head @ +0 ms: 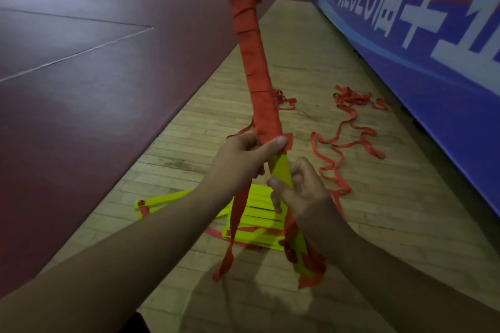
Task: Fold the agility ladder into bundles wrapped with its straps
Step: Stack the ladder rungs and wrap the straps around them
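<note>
Blue banner (433, 94) along the floor's right edge, white print, "2026" readable (the rest is big Chinese characters). My left hand (243, 162) clenches the bundle (259, 84): flat yellow rungs wound tight in creased red-orange webbing, held up off the floor, tilted. My right hand (300, 192) pinches the bare yellow part just below. A strap tail (234, 230) hangs down. Unwrapped rungs (257, 222) lie stacked on the wooden plank floor (392, 211). Loose straps (349, 127) are tangled near the banner's foot.
</note>
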The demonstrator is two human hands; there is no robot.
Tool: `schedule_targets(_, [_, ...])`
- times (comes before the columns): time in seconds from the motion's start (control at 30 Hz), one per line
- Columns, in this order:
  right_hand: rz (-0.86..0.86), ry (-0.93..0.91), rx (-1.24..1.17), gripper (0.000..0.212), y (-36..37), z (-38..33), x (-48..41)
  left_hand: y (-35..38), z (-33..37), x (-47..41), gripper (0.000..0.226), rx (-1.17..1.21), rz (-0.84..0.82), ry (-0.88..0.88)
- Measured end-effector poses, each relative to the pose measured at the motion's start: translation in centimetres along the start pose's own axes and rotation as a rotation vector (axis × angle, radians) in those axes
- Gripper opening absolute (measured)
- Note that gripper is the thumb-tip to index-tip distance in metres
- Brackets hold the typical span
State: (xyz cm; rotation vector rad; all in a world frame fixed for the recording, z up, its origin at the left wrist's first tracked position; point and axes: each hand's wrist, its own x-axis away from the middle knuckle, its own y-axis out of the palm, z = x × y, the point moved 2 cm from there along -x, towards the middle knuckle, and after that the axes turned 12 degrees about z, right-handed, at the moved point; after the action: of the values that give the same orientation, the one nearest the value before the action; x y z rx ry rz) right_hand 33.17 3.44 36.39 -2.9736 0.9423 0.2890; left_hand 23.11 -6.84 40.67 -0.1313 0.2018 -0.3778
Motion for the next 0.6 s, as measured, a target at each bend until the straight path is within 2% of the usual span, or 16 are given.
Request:
schedule_targets(0.1, [0.042,0.089,-0.107,0.040,-0.4,-0.2,0.1,-0.2,0.6,0.0,0.034,0.092,-0.040,-0.015])
schedule_targets(0.23, [0.042,0.127,-0.202,0.028,-1.0,-0.2,-0.5,-1.3,1.0,-0.3,0.029,0.089,-0.132,-0.041])
schedule_targets(0.3, [-0.011,0.162,-0.235,0.032,-1.1,-0.1,-0.7,-2.2,1.0,-0.7,0.024,0.059,-0.171,-0.044])
schedule_targets(0.43, [-0.093,0.172,-0.171,0.022,-1.1,0.2,-0.7,-3.6,0.8,-1.5,0.017,-0.015,-0.247,-0.053])
schedule_targets(0.5, [-0.081,0.147,-0.117,0.025,-1.2,0.2,-0.8,-4.1,0.7,-1.9,0.006,0.025,-0.305,-0.082])
schedule_targets(0.6, [-0.065,0.159,-0.128,0.037,-1.3,0.4,-1.1,-4.3,0.4,-1.9,0.018,0.142,-0.367,-0.123])
